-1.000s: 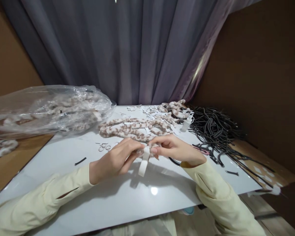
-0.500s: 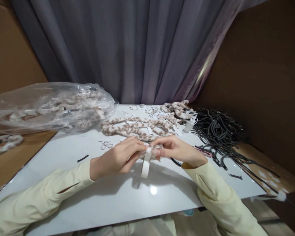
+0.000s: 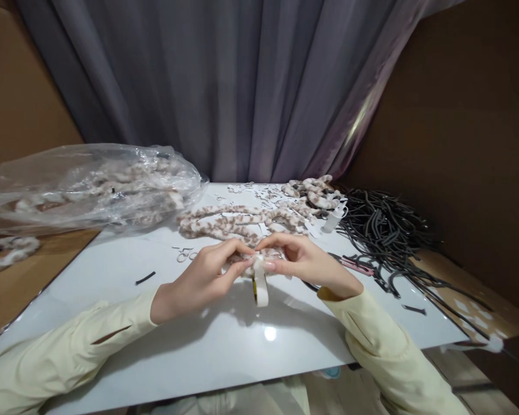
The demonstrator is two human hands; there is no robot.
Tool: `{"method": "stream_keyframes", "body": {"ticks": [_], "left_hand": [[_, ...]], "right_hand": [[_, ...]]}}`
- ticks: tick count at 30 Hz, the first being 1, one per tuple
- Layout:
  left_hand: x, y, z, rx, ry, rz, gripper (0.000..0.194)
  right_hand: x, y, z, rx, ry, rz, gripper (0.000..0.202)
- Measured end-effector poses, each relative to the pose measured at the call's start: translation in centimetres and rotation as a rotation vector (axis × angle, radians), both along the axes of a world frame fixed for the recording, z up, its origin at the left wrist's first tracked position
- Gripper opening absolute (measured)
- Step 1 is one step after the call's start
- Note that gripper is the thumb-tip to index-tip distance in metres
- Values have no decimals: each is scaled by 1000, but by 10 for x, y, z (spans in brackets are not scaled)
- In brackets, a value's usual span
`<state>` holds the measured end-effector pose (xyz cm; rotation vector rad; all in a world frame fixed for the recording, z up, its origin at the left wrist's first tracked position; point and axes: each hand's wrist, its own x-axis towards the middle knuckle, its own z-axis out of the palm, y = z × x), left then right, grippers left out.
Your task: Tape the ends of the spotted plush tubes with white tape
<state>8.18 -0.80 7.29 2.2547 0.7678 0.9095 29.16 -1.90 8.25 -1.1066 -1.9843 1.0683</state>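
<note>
Pale yellow sleeves [image 3: 64, 349], loose, creased; dark slit [image 3: 111, 335] near left cuff [image 3: 149, 311].

1 grey curtain [image 3: 177, 86] between 2 brown panels [image 3: 467, 115]

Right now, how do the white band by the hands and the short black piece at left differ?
The white band hangs between the left hand and the right hand; the black piece lies on the table. The white band shows yellow along its left edge; the black piece looks all black. The white band looks broader than the black piece. Both look longer than wide.
</note>
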Motion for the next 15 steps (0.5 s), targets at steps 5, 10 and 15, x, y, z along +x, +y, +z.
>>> {"method": "stream_keyframes", "body": {"ticks": [5, 10, 15], "left_hand": [[0, -1, 11, -318, -17, 35, 16], [-1, -4, 18, -393, 21, 41, 17], [0, -6, 9, -141, 76, 57, 18]], "right_hand": [[-6, -3, -5, 447, -105, -10, 19], [-9, -4, -12, 753, -177, 48, 5], [-10, -3, -13, 800, -206, 18, 7]]}}
